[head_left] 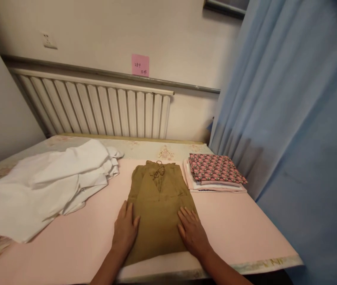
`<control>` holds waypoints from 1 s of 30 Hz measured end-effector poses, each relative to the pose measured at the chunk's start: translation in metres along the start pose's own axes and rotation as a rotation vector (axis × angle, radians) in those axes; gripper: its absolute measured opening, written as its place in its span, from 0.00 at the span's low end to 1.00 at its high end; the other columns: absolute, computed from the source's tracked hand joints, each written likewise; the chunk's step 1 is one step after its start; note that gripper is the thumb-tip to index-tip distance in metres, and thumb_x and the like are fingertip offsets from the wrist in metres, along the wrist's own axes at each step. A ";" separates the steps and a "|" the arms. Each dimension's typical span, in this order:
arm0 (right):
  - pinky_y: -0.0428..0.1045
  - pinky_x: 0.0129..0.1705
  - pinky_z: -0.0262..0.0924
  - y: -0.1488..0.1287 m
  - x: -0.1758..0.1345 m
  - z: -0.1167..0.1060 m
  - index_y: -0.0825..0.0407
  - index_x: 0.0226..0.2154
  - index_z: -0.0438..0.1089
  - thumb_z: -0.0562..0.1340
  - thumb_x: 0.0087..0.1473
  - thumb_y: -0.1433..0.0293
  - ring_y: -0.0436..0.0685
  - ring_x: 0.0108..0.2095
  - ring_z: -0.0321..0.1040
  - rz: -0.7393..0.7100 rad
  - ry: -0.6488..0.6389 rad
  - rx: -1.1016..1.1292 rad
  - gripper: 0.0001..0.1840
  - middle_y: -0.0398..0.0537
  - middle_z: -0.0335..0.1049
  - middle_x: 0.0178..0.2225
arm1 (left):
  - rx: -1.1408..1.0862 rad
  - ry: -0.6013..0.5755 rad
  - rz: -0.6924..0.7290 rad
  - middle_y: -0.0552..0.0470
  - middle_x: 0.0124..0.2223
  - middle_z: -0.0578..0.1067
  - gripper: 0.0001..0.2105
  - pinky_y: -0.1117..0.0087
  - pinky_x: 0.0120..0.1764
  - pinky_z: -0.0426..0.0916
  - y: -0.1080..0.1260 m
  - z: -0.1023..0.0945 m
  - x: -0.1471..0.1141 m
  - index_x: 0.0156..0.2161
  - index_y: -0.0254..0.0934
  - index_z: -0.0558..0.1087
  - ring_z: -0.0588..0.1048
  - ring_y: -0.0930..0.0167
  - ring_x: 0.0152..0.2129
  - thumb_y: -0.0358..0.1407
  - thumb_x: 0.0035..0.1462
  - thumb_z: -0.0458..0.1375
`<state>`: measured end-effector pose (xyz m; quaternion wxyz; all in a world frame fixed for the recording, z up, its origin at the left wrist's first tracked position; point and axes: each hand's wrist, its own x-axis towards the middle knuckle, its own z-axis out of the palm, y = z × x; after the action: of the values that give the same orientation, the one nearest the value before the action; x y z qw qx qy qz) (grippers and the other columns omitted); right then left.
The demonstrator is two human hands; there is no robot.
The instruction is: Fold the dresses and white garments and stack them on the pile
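An olive-brown garment (158, 221) lies folded into a long narrow shape on a pink cloth (228, 225). Near its far end a thin drawstring is tied in a loose bow (159, 171). My left hand (125, 229) rests along the garment's left edge, fingers stretched forward and thumb on the fabric. On the right side my right hand (192, 231) lies flat on the garment near that edge, its fingers a little spread. Neither hand grips the cloth.
A rumpled white garment (46, 182) lies at the left. At the back right is a stack of folded cloths with a patterned pink one (216, 168) on top. A blue curtain (275, 99) hangs along the right side; a radiator (106, 105) stands behind.
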<state>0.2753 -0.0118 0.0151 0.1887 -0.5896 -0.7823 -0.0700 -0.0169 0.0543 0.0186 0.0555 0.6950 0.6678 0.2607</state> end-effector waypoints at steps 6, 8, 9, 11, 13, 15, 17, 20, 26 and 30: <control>0.62 0.62 0.53 0.002 0.000 0.004 0.50 0.62 0.59 0.53 0.62 0.69 0.62 0.63 0.55 -0.021 0.001 -0.034 0.25 0.49 0.58 0.63 | -0.396 -0.200 -0.374 0.39 0.53 0.74 0.27 0.62 0.53 0.64 -0.022 -0.023 0.055 0.58 0.30 0.64 0.73 0.61 0.51 0.43 0.57 0.52; 0.61 0.62 0.55 0.002 0.000 0.004 0.49 0.62 0.59 0.54 0.63 0.68 0.62 0.63 0.55 -0.026 0.001 -0.043 0.25 0.49 0.58 0.63 | -0.488 -0.259 -0.430 0.42 0.49 0.76 0.26 0.64 0.52 0.64 -0.028 -0.027 0.067 0.57 0.31 0.65 0.74 0.62 0.48 0.42 0.56 0.55; 0.61 0.62 0.55 0.002 0.000 0.004 0.49 0.62 0.58 0.54 0.63 0.68 0.62 0.62 0.55 -0.029 -0.003 -0.048 0.26 0.49 0.58 0.63 | -0.532 -0.267 -0.455 0.43 0.47 0.77 0.25 0.64 0.52 0.64 -0.030 -0.028 0.071 0.56 0.32 0.66 0.75 0.62 0.47 0.41 0.54 0.57; 0.62 0.62 0.55 0.002 0.000 0.005 0.49 0.63 0.57 0.53 0.63 0.67 0.62 0.63 0.55 -0.029 -0.020 -0.061 0.26 0.49 0.57 0.63 | -0.627 -0.276 -0.493 0.45 0.42 0.79 0.24 0.65 0.48 0.67 -0.034 -0.027 0.077 0.53 0.33 0.68 0.77 0.62 0.42 0.40 0.51 0.59; 0.62 0.61 0.56 0.002 0.000 0.005 0.49 0.63 0.57 0.53 0.64 0.66 0.62 0.63 0.54 -0.028 -0.039 -0.071 0.26 0.49 0.56 0.64 | -0.787 -0.293 -0.538 0.46 0.38 0.79 0.23 0.66 0.40 0.70 -0.034 -0.024 0.081 0.51 0.33 0.69 0.78 0.65 0.36 0.40 0.50 0.60; 0.62 0.61 0.56 0.002 0.000 0.005 0.48 0.63 0.57 0.53 0.64 0.66 0.62 0.63 0.54 -0.029 -0.042 -0.074 0.25 0.48 0.56 0.64 | -0.926 -0.304 -0.570 0.47 0.34 0.79 0.22 0.69 0.33 0.70 -0.032 -0.021 0.085 0.49 0.32 0.70 0.78 0.67 0.29 0.41 0.50 0.60; 0.62 0.61 0.56 0.002 0.000 0.006 0.48 0.63 0.57 0.53 0.64 0.66 0.62 0.63 0.54 -0.034 -0.041 -0.073 0.25 0.48 0.57 0.64 | -0.998 -0.304 -0.584 0.49 0.30 0.78 0.20 0.70 0.29 0.69 -0.029 -0.016 0.088 0.45 0.32 0.71 0.77 0.68 0.25 0.42 0.49 0.60; 0.63 0.62 0.56 0.004 0.000 0.008 0.49 0.63 0.57 0.52 0.64 0.66 0.62 0.63 0.53 -0.035 -0.053 -0.081 0.25 0.49 0.56 0.64 | -1.005 -0.291 -0.581 0.52 0.25 0.76 0.17 0.71 0.26 0.67 -0.024 -0.008 0.092 0.40 0.33 0.73 0.76 0.69 0.22 0.41 0.46 0.62; 0.63 0.62 0.56 0.002 0.001 0.006 0.50 0.62 0.58 0.52 0.64 0.66 0.62 0.63 0.53 -0.016 -0.085 -0.089 0.25 0.49 0.55 0.64 | -0.961 -0.272 -0.580 0.53 0.22 0.76 0.10 0.72 0.23 0.64 -0.022 0.002 0.096 0.34 0.35 0.74 0.74 0.70 0.19 0.37 0.45 0.61; 0.63 0.62 0.56 0.000 0.002 0.004 0.49 0.62 0.59 0.52 0.64 0.66 0.63 0.63 0.54 -0.007 -0.081 -0.072 0.25 0.49 0.56 0.64 | -0.890 -0.251 -0.564 0.53 0.24 0.76 0.08 0.73 0.24 0.63 -0.026 0.003 0.097 0.34 0.36 0.74 0.73 0.71 0.20 0.36 0.47 0.58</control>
<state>0.2740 -0.0091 0.0119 0.1352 -0.5956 -0.7882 -0.0751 -0.0421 0.1504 0.0329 0.4917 0.4239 0.6416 0.4085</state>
